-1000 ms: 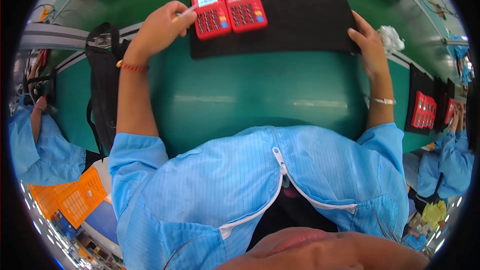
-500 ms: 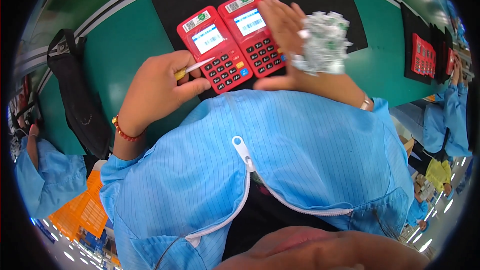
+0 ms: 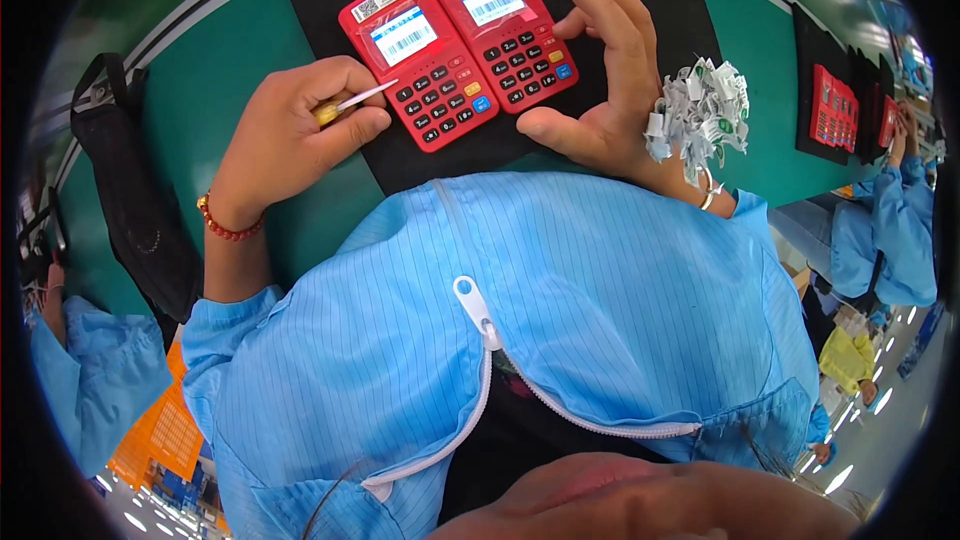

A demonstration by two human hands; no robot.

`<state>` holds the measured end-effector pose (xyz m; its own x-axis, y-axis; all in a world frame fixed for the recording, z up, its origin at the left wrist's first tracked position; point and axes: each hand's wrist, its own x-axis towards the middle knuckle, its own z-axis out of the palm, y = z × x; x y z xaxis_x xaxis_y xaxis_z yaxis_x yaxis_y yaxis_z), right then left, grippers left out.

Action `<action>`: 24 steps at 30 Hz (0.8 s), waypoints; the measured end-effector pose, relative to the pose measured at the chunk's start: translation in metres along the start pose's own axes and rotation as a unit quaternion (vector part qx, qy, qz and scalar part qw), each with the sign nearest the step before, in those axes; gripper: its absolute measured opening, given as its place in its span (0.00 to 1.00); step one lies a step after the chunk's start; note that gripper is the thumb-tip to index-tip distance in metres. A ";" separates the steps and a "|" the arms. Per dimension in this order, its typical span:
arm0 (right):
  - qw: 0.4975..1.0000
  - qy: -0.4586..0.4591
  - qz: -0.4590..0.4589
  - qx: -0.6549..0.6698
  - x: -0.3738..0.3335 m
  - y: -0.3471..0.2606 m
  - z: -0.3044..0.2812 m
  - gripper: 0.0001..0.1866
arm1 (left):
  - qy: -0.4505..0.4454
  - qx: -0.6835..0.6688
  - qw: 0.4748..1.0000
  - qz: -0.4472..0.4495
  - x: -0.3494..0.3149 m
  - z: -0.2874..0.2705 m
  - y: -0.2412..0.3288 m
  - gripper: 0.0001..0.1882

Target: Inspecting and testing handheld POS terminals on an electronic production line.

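Two red card payment terminals lie side by side, each with a lit screen and black keys. My left hand (image 3: 300, 135) is closed around a thin pointed tool (image 3: 362, 97) with a yellow handle, its pale tip just beside the keypad of the left terminal (image 3: 425, 90). To the right of the right terminal (image 3: 507, 40), my right hand (image 3: 615, 70) is open, thumb and fingers apart, with nothing visible between them. A bunch of crumpled white and green sticker strips (image 3: 700, 115) clings near that wrist. A small pink tab (image 3: 528, 15) shows by the right terminal's screen.
Under the terminals lies a black mat (image 3: 660, 0) on the green table (image 3: 740, 70). A black bag (image 3: 130, 180) rests at the left. More red terminals (image 3: 833, 110) sit on a dark mat at the far right, near a co-worker in a blue smock (image 3: 900, 230). Another blue sleeve (image 3: 110, 360) shows at left.
My right hand has lifted off the right terminal's edge and drawn to the right, its fingers now curved. Both terminals appear higher in the picture. The left hand still holds the tool.
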<state>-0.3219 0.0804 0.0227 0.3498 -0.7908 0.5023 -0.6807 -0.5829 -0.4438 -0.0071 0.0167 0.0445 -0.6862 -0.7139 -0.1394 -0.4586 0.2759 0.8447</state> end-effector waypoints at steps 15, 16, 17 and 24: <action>0.966 -0.155 -0.084 -0.187 0.016 -0.008 0.014 0.36 | -0.020 -0.019 1.000 -0.008 -0.002 -0.004 0.006 0.11; 0.967 -0.165 -0.070 -0.179 0.020 -0.011 0.011 0.35 | 0.009 0.016 1.000 -0.002 -0.002 -0.009 0.010 0.13; 0.970 -0.158 -0.072 -0.173 0.019 -0.010 0.012 0.35 | 0.038 0.052 0.998 0.005 -0.002 -0.015 0.015 0.14; 0.966 -0.155 -0.093 -0.183 0.013 -0.003 0.014 0.35 | 0.074 0.411 0.905 0.079 0.005 -0.039 0.035 0.15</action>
<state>-0.3063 0.0695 0.0202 0.6258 -0.7292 0.2769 -0.7493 -0.6606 -0.0459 -0.0044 -0.0024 0.0942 -0.7245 -0.6857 0.0706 -0.6686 0.7239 0.1701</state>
